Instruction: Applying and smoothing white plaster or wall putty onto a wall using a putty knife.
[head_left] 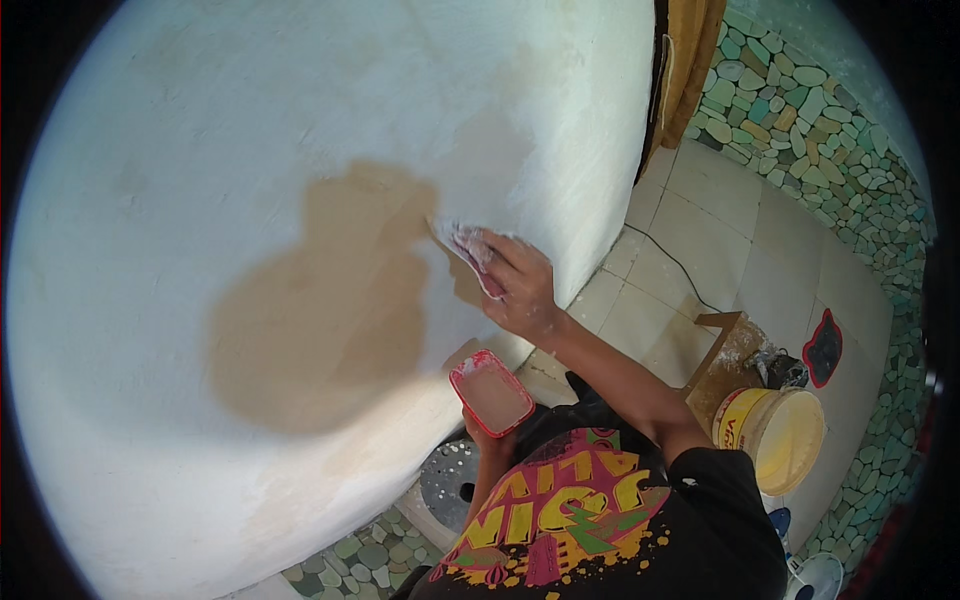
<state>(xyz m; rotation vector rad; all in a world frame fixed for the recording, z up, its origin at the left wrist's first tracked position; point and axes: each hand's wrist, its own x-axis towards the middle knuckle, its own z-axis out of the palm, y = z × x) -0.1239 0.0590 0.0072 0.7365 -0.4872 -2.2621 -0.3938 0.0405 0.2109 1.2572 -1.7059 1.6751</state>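
Worn clothing: black T-shirt (710, 560) with a short right sleeve (725, 500) at three o'clock of the chest print (570, 500). The print combines large yellow lettering, a pink ground, green angular shapes and, toward six o'clock, orange-yellow splatter. A small pale fleck (690, 482) marks the sleeve. The right forearm (620, 375) is bare; the right hand (527, 285), ungloved, shows whitish residue.

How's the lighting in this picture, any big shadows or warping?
Head view: a large brownish shadow falls on the white wall, left of the right hand; head view: the wall looks brighter toward its right side; head view: fisheye distortion bows the wall's lower edge, and the corners go black.
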